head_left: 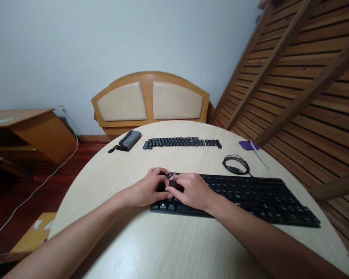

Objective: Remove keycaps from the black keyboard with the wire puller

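Note:
Over the left end of a black keyboard (227,193), my left hand (149,187) and my right hand (193,190) meet with fingers closed together. Between their fingertips is a small dark block (172,183) with thin metal wires rising from it, which looks like a wire keycap puller. Both hands pinch it; whether a keycap sits in the wires is too small to tell. Below the fingers, several keys at the keyboard's lower left corner show. Farther back, loose black keycaps (174,142) lie in neat rows, with a smaller group (212,143) at their right.
A grey pouch (130,140) lies at the back left of the round table (128,248). The keyboard's coiled cable (236,164) rests behind it. At the right is a purple cloth (248,145) with a thin whitish stick (258,155). A wooden headboard (149,99) stands beyond.

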`<state>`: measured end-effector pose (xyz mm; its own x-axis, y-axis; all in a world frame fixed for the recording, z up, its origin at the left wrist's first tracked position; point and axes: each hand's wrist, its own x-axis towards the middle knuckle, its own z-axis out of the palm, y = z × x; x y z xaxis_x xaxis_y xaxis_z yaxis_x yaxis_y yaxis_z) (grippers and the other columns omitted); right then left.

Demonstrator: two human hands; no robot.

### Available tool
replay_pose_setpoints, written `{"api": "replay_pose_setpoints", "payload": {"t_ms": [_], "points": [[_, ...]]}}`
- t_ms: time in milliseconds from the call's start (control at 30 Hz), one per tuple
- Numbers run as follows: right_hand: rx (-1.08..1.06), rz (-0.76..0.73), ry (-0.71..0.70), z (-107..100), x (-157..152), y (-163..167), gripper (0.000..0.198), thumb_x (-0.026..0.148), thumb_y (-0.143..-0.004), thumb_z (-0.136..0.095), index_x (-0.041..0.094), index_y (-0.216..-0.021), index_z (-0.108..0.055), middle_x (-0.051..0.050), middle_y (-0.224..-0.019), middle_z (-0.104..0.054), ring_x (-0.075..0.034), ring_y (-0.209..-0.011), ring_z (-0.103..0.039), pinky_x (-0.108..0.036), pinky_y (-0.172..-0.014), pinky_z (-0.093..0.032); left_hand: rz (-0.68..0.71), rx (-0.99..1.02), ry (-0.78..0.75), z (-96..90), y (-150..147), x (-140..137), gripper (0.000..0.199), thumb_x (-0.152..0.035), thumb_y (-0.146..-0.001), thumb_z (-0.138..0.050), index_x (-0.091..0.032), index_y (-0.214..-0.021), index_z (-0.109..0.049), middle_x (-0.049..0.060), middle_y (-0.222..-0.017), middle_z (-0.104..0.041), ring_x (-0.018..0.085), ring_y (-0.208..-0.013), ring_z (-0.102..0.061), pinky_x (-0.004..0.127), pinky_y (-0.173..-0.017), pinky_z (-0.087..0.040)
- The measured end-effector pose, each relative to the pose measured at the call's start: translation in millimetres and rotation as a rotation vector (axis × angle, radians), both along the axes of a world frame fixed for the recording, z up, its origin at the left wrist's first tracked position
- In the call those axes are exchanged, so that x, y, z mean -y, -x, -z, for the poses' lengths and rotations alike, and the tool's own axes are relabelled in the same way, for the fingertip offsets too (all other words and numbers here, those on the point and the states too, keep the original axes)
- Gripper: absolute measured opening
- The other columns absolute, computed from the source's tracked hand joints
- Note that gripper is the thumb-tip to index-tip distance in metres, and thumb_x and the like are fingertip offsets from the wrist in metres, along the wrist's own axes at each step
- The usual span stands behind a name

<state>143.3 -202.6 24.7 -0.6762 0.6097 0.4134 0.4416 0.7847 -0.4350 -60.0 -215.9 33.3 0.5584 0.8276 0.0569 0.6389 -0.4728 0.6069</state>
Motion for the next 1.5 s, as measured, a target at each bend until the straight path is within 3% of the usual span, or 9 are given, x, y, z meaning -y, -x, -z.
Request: {"api": "replay_pose_setpoints", "payload": {"t_ms": [100,267,533,767,1067,1267,1500], "points": [[0.077,0.004,-0.062,-0.1,0.3,-0.8,0.026,0.034,-0.093,-0.052,0.016,-0.088,-0.071,-0.01,-0.087,-0.074,-0.023,-0.08,-0.068,-0.033,-0.075,-0.048,-0.002,0.017,-0.007,1.2,0.4,0.0,0.026,-0.038,-0.08,-0.069,-0.022,-0.1,-0.067,0.01,-0.129,-0.048,0.03,-0.125,-0.039,0.049,-0.106,-0.035],[0.128,0.045,-0.043,-5.7,-3.6,-4.0,0.029,0.037,-0.093,-0.052,0.019,-0.081,-0.072,-0.007,-0.075,-0.072,-0.02,-0.07,-0.066,-0.03,-0.068,-0.045,-0.015,0.007,0.005,-0.9,-0.2,0.8,0.02,-0.036,-0.079,-0.071,-0.021,-0.091,-0.066,0.01,-0.128,-0.049,0.029,-0.126,-0.038,0.046,-0.107,-0.036],[-0.03,0.078,0.202,-3.0,-8.7,-5.4,0.024,0.032,-0.089,-0.057,0.019,-0.075,-0.072,-0.001,-0.062,-0.067,-0.013,-0.053,-0.058,-0.024,-0.052,-0.036,-0.021,0.008,0.007,-1.8,-1.0,2.2,0.021,-0.038,-0.079,-0.07,-0.021,-0.091,-0.066,0.009,-0.128,-0.049,0.029,-0.124,-0.04,0.047,-0.106,-0.036],[-0.328,0.112,0.579,4.8,-16.0,-4.1,0.028,0.039,-0.088,-0.058,0.015,-0.078,-0.069,-0.005,-0.074,-0.074,-0.018,-0.066,-0.069,-0.026,-0.061,-0.051,-0.109,0.065,-0.01,1.3,-8.4,2.9,0.018,-0.038,-0.08,-0.069,-0.02,-0.082,-0.065,0.009,-0.121,-0.054,0.029,-0.121,-0.043,0.047,-0.103,-0.037],[-0.41,0.189,0.482,6.8,-19.5,-5.1,0.03,0.042,-0.086,-0.061,0.016,-0.077,-0.072,-0.006,-0.076,-0.073,-0.02,-0.069,-0.068,-0.028,-0.062,-0.051,-0.293,0.226,-0.072,12.5,-15.9,-1.1,0.018,-0.034,-0.079,-0.071,-0.021,-0.09,-0.063,0.005,-0.104,-0.066,0.026,-0.106,-0.055,0.044,-0.097,-0.041],[-0.448,0.204,0.495,4.3,-20.2,-4.3,0.03,0.044,-0.085,-0.062,0.016,-0.078,-0.072,-0.006,-0.077,-0.074,-0.02,-0.071,-0.068,-0.029,-0.065,-0.052,-0.232,0.334,0.024,9.6,-21.5,-1.0,0.012,-0.027,-0.084,-0.067,-0.019,-0.092,-0.064,0.004,-0.093,-0.069,0.021,-0.091,-0.062,0.037,-0.087,-0.047],[-0.485,0.182,0.614,4.8,-22.8,-3.3,0.036,0.05,-0.084,-0.062,0.016,-0.072,-0.068,-0.006,-0.071,-0.072,-0.019,-0.065,-0.067,-0.029,-0.063,-0.052,-0.206,0.496,0.077,9.2,-23.0,-1.3,0.015,-0.023,-0.083,-0.067,-0.018,-0.095,-0.06,0.003,-0.094,-0.07,0.019,-0.093,-0.064,0.034,-0.087,-0.048]]}}
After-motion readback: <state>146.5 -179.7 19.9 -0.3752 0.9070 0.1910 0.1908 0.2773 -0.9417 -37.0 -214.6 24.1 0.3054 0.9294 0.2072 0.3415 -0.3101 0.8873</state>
